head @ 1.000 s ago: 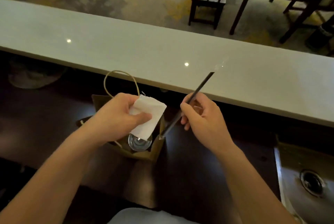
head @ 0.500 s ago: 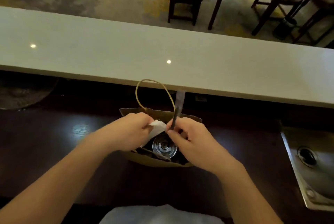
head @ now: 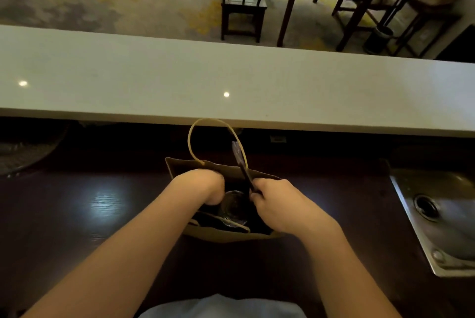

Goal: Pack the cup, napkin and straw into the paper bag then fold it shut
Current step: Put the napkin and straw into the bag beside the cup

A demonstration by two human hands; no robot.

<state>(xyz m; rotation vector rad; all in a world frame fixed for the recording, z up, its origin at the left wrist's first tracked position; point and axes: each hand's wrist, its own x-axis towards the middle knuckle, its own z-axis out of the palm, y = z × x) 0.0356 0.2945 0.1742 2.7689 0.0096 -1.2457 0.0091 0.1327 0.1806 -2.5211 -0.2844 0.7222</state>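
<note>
Dark wooden counter (head: pixel 108 217) (glossy, catching a patch of light), bearing an open brown paper bag (head: pixel 221 236) upright near its middle, beside a steel sink (head: pixel 411 204) at right.

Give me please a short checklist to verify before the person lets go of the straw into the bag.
1. Paper bag stands upright with its mouth open: ok.
2. Cup is already inside the bag: ok.
3. Straw is held by the right hand, lower end inside the bag: ok.
4. Straw is fully in: not ok, the top sticks out above the rim.
5. Napkin is in the bag: cannot tell, the left hand reaches into the mouth and hides it.
6. Handle is clear of the straw: cannot tell, they overlap in the head view.
</note>
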